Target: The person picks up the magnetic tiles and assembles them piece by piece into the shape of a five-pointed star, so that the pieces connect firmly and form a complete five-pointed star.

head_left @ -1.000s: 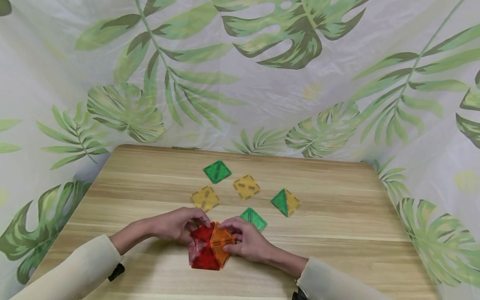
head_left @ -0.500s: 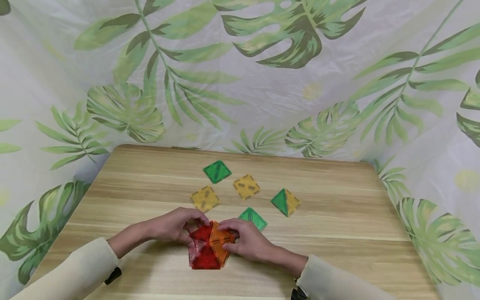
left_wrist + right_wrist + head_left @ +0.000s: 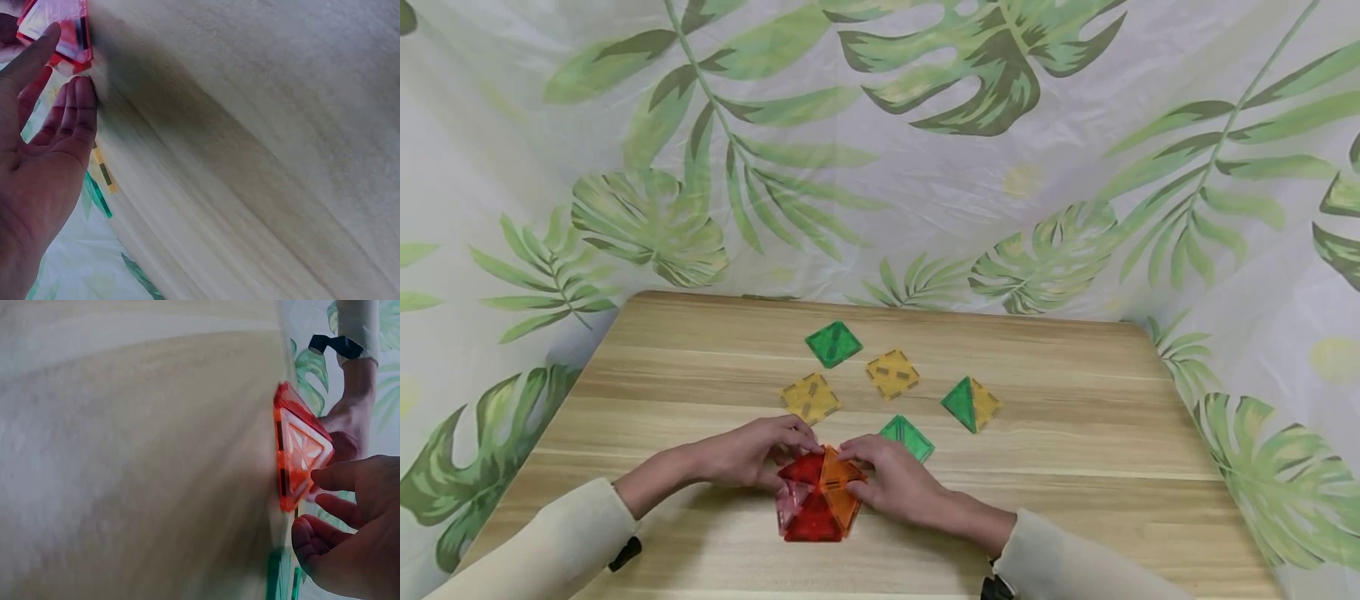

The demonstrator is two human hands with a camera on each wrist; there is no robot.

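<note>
Red, orange and pink magnetic tiles, all triangles, form a low six-sided peaked build (image 3: 812, 518) near the front of the table. My left hand (image 3: 741, 454) holds its left and far side, with the thumb on a pink tile (image 3: 70, 40) in the left wrist view. From the right, my right hand (image 3: 902, 483) grips the orange side, index finger near the far corner and thumb at the right edge. An orange tile (image 3: 303, 450) faces the right wrist camera, a fingertip touching it. Fingers partly cover the build's sides.
Beyond the hands lie flat green tiles (image 3: 834, 343), two yellow squares (image 3: 892, 374) (image 3: 810, 397) and a green-and-yellow pair (image 3: 972, 405). Another green pair (image 3: 908, 437) sits just behind my right hand. A leaf-print cloth (image 3: 880, 167) hangs behind the wooden table (image 3: 1075, 467).
The right thumb has shifted slightly along the orange side. The tile build has moved very little, and both hands keep their places on it.
</note>
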